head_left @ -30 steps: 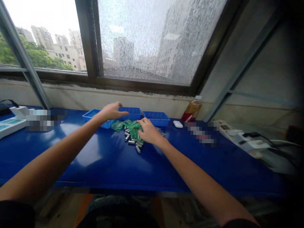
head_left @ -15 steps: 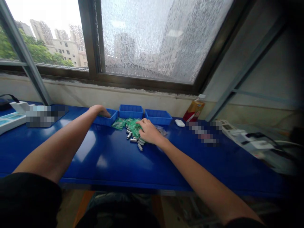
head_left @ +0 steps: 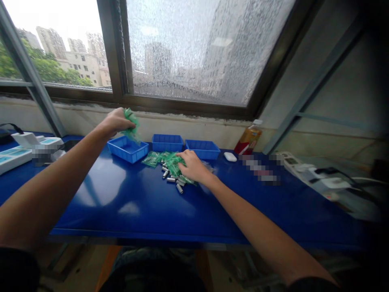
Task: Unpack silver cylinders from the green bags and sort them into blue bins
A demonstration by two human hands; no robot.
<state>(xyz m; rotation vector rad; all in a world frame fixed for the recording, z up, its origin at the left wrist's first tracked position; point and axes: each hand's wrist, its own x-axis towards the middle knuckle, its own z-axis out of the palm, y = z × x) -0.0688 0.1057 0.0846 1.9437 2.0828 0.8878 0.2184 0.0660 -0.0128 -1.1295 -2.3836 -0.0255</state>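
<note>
The heap of green packets (head_left: 170,161) lies on the blue counter (head_left: 182,215) and serves as the landmark here. Short silvery cylinders (head_left: 171,179) are scattered along its near edge, a few of them clear of it. The right hand (head_left: 192,166) rests on the heap's right side, half open with fingers loosely curled; whether it grips any packet cannot be told. Some greyish clear pieces (head_left: 209,166) show just right of the heap, partly behind that hand.

Up and to the left of the heap, the left hand (head_left: 115,120) is raised in the air, closed around a bunch of green packets (head_left: 131,121) that hangs out past the fingertips. Below the bunch, left of the heap, sits the left blue tray (head_left: 133,156). The middle blue tray (head_left: 167,148) stands directly behind the heap, and the right blue tray (head_left: 202,153) behind it to the right.

Farther right of the heap are a small white case (head_left: 230,157) and, beyond that, a white-capped bottle (head_left: 249,138), red and amber. Well behind the heap, above the counter, is a window (head_left: 194,52) covered in droplets.
</note>
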